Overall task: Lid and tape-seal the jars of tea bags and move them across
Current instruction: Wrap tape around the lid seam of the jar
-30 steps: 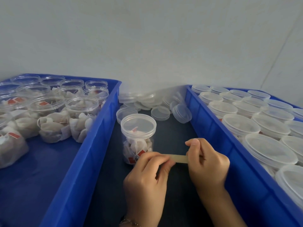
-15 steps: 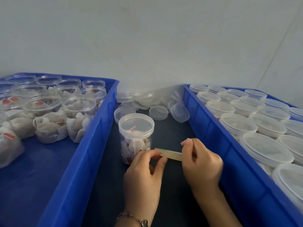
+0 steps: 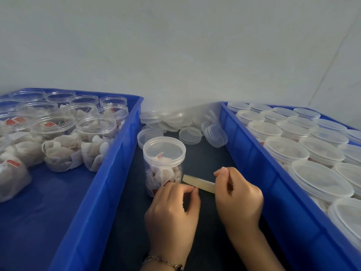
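Nearest to us, the left hand [image 3: 172, 210] shows a bracelet [image 3: 164, 262] at the wrist, and its thumb and forefinger are pinched together at the near end of a strip of tape [image 3: 199, 183]. The right hand [image 3: 239, 194] has its fingers curled and grips the other end of the same strip, which spans the gap between the two hands. Just beyond the left hand we see the lidded jar [image 3: 163, 165], upright on the dark table [image 3: 205, 159] and filled with tea bags; the free end of the strip lies just beside its wall. On our left, the left crate [image 3: 109, 173] holds open jars [image 3: 95, 132] of tea bags. On our right, the right crate [image 3: 259, 169] holds lidded jars [image 3: 286, 149]. Farthest, loose lids [image 3: 190, 134] lie heaped on the table against the wall [image 3: 175, 45].
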